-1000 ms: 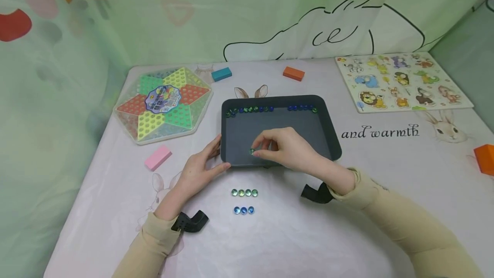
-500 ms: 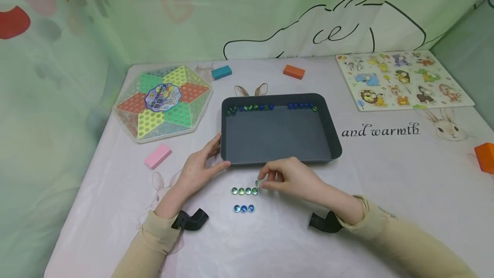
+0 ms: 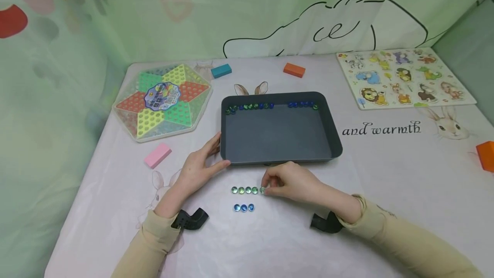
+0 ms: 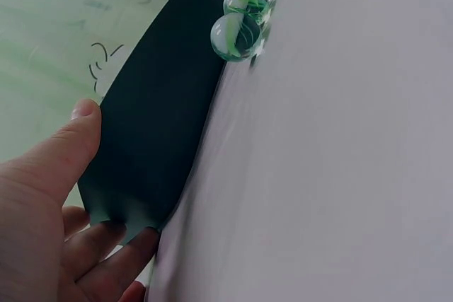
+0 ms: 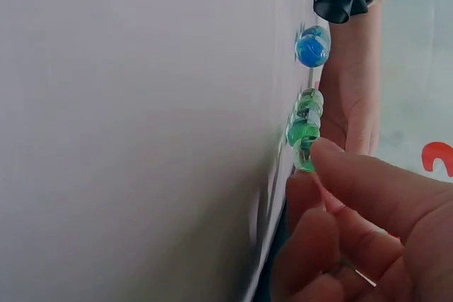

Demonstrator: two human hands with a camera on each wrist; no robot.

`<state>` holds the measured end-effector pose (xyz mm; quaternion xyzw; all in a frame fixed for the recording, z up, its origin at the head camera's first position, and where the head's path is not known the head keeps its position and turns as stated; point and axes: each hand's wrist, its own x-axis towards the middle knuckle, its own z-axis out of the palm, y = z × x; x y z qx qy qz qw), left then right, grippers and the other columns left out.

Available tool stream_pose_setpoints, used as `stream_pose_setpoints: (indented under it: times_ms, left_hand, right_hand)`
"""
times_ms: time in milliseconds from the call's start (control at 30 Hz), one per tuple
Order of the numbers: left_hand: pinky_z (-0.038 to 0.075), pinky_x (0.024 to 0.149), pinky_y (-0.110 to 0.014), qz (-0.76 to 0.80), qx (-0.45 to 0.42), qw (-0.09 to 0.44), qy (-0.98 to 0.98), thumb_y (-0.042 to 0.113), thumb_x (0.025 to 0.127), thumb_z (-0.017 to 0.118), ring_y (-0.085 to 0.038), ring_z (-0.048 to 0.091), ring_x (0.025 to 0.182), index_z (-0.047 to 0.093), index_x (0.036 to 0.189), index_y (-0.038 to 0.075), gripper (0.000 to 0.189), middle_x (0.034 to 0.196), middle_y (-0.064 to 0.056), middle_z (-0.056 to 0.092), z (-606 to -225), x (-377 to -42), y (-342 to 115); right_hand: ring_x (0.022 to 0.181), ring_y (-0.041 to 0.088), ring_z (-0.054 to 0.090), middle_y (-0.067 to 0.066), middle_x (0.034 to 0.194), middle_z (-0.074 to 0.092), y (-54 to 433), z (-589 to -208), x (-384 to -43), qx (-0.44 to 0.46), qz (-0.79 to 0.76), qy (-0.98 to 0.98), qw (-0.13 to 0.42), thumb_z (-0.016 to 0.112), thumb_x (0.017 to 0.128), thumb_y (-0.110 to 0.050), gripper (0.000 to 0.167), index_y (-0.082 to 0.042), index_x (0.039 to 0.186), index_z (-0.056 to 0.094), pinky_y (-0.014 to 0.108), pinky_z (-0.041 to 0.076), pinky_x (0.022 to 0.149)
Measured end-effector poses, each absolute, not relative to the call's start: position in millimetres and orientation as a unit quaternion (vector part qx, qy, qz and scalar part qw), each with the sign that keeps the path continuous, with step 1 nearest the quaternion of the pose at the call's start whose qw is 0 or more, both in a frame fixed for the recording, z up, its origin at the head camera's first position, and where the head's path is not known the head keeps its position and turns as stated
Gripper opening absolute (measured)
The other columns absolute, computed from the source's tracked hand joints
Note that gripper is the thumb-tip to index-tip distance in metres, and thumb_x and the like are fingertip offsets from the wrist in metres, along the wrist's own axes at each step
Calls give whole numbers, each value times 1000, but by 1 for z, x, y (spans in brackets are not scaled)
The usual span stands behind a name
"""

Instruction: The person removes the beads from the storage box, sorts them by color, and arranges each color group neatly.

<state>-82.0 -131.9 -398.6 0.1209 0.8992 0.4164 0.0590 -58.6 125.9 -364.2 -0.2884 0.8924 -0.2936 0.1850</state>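
My right hand (image 3: 291,181) pinches a clear green marble (image 5: 304,155) between thumb and fingertips, at the right end of a row of green marbles (image 3: 245,190) on the table. Below that row lie three blue marbles (image 3: 244,208) side by side. My left hand (image 3: 198,169) holds the front left corner of a dark grey tray (image 3: 278,161), thumb on the front rim and fingers round the side. In the left wrist view, those fingers (image 4: 117,263) curl at the tray's edge. Several blue and green marbles (image 3: 254,106) lie along the tray's far wall.
A Chinese checkers box (image 3: 164,103) lies at the back left. Around the table are a pink block (image 3: 158,155), a blue block (image 3: 221,71) and orange blocks (image 3: 294,70). An animal puzzle board (image 3: 405,78) lies at the back right. A patterned curtain stands behind.
My right hand has carried the green marble from over the tray toward me and down to the right end of the green row. My left hand stays at the tray's corner.
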Motion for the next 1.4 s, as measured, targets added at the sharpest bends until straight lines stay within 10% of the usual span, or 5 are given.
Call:
stream_pose_setpoints:
  times_ms: [833,1400]
  left_hand:
    - [34,105,-46,423,125,54,896,36,82,68,-22,53,121,28,147,21,77,133,-6,54,-398,-81,-132]
    - [33,105,-47,424,117,64,896,40,82,68,-22,51,122,27,147,24,78,134,-6,53,-397,-80,-132]
  right_hand:
    - [52,0,42,-13,62,52,127,-356,-61,-281,-286,894,198,73,79,-23,8,-20,82,66,17,36,49]
    - [69,35,53,9,85,59,121,-293,-138,-197,-479,822,237,61,90,-25,23,-10,107,63,37,48,57]
